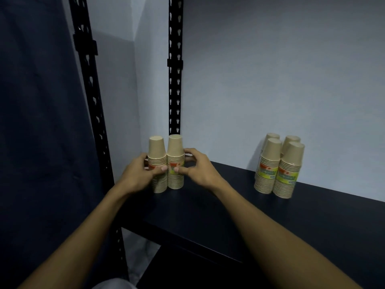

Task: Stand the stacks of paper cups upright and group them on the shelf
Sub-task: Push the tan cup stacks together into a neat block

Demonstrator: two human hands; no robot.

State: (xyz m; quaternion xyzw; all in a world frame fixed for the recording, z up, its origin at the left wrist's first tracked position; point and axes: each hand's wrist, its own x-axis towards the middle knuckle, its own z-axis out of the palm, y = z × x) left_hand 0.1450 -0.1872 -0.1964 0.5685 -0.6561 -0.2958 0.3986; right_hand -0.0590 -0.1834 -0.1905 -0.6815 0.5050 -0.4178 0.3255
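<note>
Two upright stacks of tan paper cups stand side by side at the left end of the dark shelf (208,215). My left hand (138,176) grips the left stack (157,151), thumb across its front. My right hand (198,170) grips the right stack (175,149), fingers curled round its far side. Both stacks carry a red and green label, partly hidden by my thumbs. A group of several upright cup stacks (279,165) stands at the back right, against the wall.
Black slotted shelf posts rise at the left front (91,97) and the back corner (175,65). A pale wall runs behind the shelf. A dark curtain (37,122) hangs at the left. Bare shelf surface lies between the two cup groups.
</note>
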